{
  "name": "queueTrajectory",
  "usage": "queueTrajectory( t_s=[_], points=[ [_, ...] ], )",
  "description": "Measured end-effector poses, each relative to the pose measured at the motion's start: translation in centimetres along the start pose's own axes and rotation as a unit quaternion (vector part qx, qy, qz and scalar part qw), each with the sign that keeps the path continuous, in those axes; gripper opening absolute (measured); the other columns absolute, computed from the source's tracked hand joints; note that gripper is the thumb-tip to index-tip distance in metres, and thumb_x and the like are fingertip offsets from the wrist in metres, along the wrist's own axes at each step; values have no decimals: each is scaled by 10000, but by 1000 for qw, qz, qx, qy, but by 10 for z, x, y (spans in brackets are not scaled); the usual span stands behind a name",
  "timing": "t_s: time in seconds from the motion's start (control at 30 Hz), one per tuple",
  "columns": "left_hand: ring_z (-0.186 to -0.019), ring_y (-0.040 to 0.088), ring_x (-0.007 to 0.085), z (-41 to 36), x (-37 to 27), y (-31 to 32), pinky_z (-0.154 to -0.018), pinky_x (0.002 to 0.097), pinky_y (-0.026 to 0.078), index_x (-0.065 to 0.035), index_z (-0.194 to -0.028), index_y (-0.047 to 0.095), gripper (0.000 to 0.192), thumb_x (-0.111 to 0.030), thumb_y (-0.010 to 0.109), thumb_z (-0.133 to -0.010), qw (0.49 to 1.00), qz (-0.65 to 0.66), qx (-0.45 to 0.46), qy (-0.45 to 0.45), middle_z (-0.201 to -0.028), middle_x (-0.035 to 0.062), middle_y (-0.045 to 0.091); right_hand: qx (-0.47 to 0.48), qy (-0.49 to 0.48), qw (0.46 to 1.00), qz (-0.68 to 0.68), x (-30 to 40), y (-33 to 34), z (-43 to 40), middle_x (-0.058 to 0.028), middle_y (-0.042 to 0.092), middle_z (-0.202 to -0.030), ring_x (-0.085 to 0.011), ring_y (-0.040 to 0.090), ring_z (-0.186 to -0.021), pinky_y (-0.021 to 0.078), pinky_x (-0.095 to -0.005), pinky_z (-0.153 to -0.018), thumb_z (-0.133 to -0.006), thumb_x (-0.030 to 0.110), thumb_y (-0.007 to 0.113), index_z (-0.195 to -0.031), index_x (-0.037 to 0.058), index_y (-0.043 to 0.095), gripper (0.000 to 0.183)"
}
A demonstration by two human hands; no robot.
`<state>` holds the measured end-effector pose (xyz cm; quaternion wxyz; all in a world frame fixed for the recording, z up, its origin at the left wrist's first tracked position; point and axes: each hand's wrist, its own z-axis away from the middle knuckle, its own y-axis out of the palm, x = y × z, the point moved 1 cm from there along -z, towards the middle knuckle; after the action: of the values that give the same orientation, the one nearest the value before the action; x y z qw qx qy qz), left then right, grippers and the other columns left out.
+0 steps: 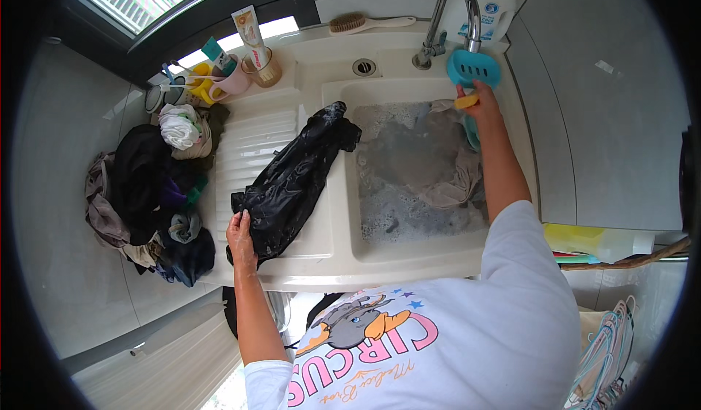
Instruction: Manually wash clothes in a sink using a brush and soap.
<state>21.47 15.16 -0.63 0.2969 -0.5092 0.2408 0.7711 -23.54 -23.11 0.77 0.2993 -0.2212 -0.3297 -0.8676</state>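
A wet black garment (296, 183) with traces of suds lies stretched across the ribbed washboard (257, 147), its far end over the basin's left rim. My left hand (242, 240) grips the garment's near left edge. In my right hand (482, 103) is a yellow bar of soap (466, 101), held just in front of a blue slotted soap dish (474, 69) below the faucet. The sink basin (421, 254) holds cloudy, sudsy water. A greyish cloth (452, 183) is partly under that water, and my right forearm passes over the basin's right side.
Piled clothes (142, 185) crowd the left end. Behind them stand a pink cup (235, 78) and a glass with a toothpaste tube (252, 37). A scrub brush (350, 24), chrome faucet (438, 21) and detergent bottle (495, 5) line the back. Hangers (605, 350) hang at lower right.
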Motion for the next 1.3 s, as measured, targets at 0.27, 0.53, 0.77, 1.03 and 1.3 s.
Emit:
queueTrajectory(
  t_s=[0.27, 0.53, 0.77, 1.03, 1.3],
  points=[
    [-787, 606, 114, -3, 2, -1, -724, 241, 498, -50, -965, 579, 145, -168, 591, -882, 1000, 15, 5, 9, -896, 29, 628, 83, -136, 984, -79, 55, -20, -76, -166, 515, -981, -291, 572, -834, 496, -426, -722, -875, 132, 520, -1152, 23, 388, 326],
    [-774, 549, 74, 5, -4, 4, -723, 202, 445, -48, -938, 574, 156, -180, 620, -869, 1000, 5, -28, -1, -868, 3, 602, -133, -214, 959, -127, 48, 41, -4, -209, 462, -1179, -322, 519, -1091, 506, -408, -862, -765, 227, 705, -1277, 40, 300, 679],
    [-767, 553, 75, 1, -3, 9, -722, 206, 451, -56, -939, 577, 133, -167, 613, -874, 1000, 7, -21, 1, -864, 2, 605, -121, -276, 938, 169, 80, 28, -109, -203, 423, -1243, -325, 498, -1114, 483, -391, -887, -766, 247, 709, -1341, 13, 276, 757],
    [-780, 566, 82, 6, -9, 7, -721, 215, 461, -55, -935, 571, 124, -157, 607, -875, 999, 22, -32, -20, -879, 9, 609, -24, -538, 709, 455, 33, -53, -53, -217, 415, -1311, -341, 439, -1187, 393, -390, -947, -743, 223, 695, -1295, 3, 395, 666],
    [-782, 569, 110, 0, -50, 29, -715, 250, 462, -16, -925, 611, 279, -272, 655, -827, 984, 2, 16, -175, -877, 23, 613, 42, -261, 655, 708, -20, -126, -97, -222, 551, -1165, -349, 518, -1115, 424, -408, -911, -589, 315, 763, -1232, -1, 455, 780]
  ],
)
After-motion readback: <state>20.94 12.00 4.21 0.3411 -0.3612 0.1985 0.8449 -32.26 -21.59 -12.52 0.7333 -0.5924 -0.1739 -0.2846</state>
